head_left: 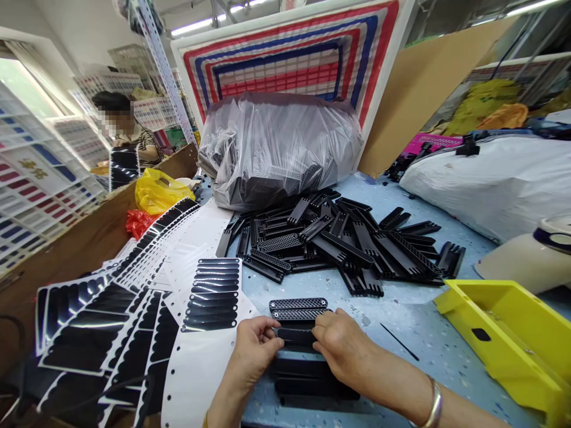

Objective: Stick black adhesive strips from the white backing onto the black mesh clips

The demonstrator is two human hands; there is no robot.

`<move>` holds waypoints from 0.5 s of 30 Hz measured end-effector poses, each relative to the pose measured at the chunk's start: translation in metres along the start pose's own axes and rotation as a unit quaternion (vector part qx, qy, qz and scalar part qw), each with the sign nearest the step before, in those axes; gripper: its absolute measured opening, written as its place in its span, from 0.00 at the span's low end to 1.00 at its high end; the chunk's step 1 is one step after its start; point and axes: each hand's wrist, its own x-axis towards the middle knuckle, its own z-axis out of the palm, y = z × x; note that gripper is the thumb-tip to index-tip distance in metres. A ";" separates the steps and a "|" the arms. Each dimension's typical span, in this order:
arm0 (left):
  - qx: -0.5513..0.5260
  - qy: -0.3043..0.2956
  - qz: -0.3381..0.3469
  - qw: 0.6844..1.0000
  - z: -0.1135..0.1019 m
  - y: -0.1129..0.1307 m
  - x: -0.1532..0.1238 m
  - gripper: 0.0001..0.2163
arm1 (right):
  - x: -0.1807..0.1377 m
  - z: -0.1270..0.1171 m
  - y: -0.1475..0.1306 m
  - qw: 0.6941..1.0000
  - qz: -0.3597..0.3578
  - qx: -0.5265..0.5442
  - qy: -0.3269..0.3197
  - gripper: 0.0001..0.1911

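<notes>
My left hand pinches the left end of a short black strip. On the strip's right end my right hand, wearing a bracelet, has its fingers closed. Whether the strip lies on a plastic piece underneath is hard to make out. Just beyond it two black plastic pieces with a mesh-patterned face lie side by side. Nearer to me, several smooth black pieces lie in a row, partly under my right wrist. Left of my hands is a white sheet of glossy black strips.
A heap of black plastic pieces covers the table's middle, before a filled clear bag. More strip sheets are piled left. At right are a yellow bin, a thin black stick and a white sack. Another person sits far left.
</notes>
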 end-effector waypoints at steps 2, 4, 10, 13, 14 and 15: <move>0.003 0.006 0.003 1.000 0.000 -0.001 -0.001 0.11 | 0.000 -0.003 -0.001 1.000 0.007 -0.001 -0.008 0.11; 0.011 0.005 0.005 1.000 0.000 -0.002 -0.001 0.10 | 0.001 -0.007 -0.002 1.000 0.010 0.000 -0.020 0.11; 0.028 -0.016 0.019 0.999 -0.003 -0.006 -0.001 0.11 | 0.002 -0.007 0.001 0.999 0.020 0.009 -0.032 0.10; 0.040 -0.022 0.029 0.999 -0.005 -0.007 -0.001 0.10 | 0.002 -0.003 0.005 0.998 0.029 0.038 -0.038 0.09; 0.044 -0.023 0.031 0.998 -0.005 -0.008 -0.001 0.09 | 0.002 -0.003 0.006 0.998 0.031 0.047 -0.039 0.09; 0.046 -0.024 0.033 0.998 -0.005 -0.008 -0.001 0.09 | 0.002 -0.004 0.007 0.997 0.033 0.055 -0.041 0.09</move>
